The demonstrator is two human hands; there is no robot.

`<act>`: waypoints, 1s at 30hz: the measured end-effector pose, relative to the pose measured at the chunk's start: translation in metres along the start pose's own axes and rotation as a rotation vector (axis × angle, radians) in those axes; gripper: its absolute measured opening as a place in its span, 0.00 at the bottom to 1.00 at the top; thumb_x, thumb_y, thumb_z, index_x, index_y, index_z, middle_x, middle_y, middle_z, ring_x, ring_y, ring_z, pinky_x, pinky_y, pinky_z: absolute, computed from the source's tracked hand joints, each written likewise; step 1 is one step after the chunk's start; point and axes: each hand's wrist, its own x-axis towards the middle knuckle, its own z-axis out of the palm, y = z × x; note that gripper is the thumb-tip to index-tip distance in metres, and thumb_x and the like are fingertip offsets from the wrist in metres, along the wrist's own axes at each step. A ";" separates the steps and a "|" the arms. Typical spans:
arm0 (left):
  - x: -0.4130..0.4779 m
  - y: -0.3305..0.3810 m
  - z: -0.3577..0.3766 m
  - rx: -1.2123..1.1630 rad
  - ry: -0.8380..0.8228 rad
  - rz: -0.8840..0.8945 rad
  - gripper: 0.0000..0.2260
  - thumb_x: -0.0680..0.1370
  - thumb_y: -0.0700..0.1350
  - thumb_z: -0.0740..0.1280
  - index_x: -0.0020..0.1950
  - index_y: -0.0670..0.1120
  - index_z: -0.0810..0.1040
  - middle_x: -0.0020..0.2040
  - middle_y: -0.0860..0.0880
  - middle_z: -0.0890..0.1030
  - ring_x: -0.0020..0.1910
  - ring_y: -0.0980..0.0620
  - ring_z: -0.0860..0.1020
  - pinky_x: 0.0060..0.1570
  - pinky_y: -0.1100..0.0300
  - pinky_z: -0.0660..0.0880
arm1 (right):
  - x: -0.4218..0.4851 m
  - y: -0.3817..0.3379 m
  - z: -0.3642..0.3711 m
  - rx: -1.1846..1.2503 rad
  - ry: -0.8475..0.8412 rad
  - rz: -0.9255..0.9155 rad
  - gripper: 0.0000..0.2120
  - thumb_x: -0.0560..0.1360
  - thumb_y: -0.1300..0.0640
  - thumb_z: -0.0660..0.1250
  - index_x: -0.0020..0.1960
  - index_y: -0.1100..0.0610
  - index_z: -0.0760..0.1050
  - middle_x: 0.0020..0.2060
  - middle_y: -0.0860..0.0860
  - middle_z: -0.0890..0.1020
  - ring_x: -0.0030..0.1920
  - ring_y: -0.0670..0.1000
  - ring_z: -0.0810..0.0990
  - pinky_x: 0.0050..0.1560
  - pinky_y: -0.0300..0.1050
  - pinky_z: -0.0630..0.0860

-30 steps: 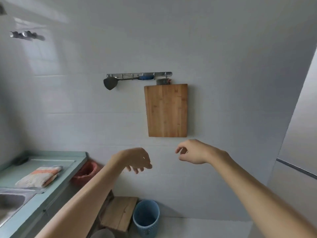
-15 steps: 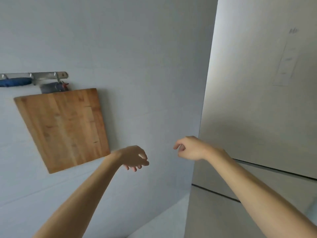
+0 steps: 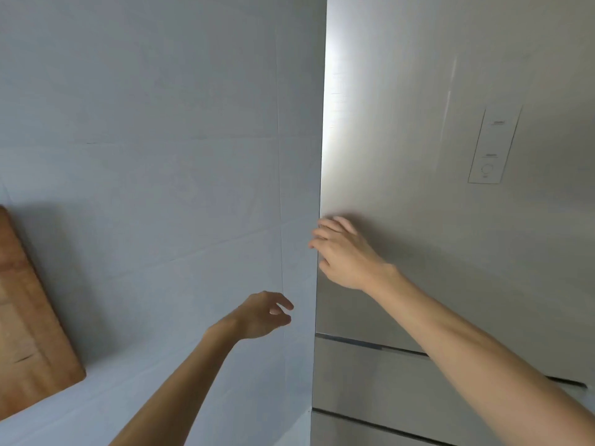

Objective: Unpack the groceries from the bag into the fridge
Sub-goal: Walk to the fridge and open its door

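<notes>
The tall grey metal fridge (image 3: 450, 220), doors shut, now fills the view. The right hand (image 3: 341, 252) has moved up to the door's left edge, fingers spread, gripping nothing. Below-left, the left hand (image 3: 262, 315) is loose and empty. The wooden cutting board (image 3: 29, 317) has slid far left.

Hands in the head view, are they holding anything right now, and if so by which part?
No groceries. The left hand is empty. The right hand is at the left edge of the upper fridge door, fingers at that edge; a closed grip cannot be told.

At the right of the frame, my tall silver-grey metal fridge door (image 3: 418, 156) carries a narrow rectangular control panel (image 3: 491, 146); its small markings are too blurred to read.
</notes>
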 end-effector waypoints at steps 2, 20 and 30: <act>0.025 -0.001 0.002 -0.085 0.069 0.000 0.14 0.78 0.50 0.69 0.64 0.54 0.77 0.56 0.50 0.80 0.54 0.51 0.80 0.46 0.62 0.77 | 0.024 0.007 0.005 -0.148 -0.032 0.003 0.13 0.73 0.60 0.62 0.55 0.59 0.80 0.61 0.56 0.78 0.75 0.58 0.59 0.75 0.54 0.41; 0.029 0.017 0.053 -0.266 0.293 0.171 0.10 0.75 0.52 0.73 0.50 0.49 0.79 0.47 0.57 0.83 0.44 0.57 0.83 0.37 0.72 0.71 | 0.006 -0.063 -0.031 -0.775 -0.323 0.060 0.17 0.79 0.50 0.56 0.61 0.52 0.79 0.64 0.55 0.76 0.71 0.60 0.61 0.73 0.62 0.30; -0.100 -0.001 0.087 -0.520 -0.049 0.290 0.08 0.78 0.52 0.70 0.53 0.50 0.81 0.50 0.51 0.84 0.46 0.51 0.84 0.44 0.53 0.81 | -0.114 -0.132 -0.082 -0.495 0.043 0.214 0.04 0.63 0.62 0.68 0.33 0.59 0.82 0.39 0.58 0.80 0.57 0.63 0.77 0.76 0.59 0.52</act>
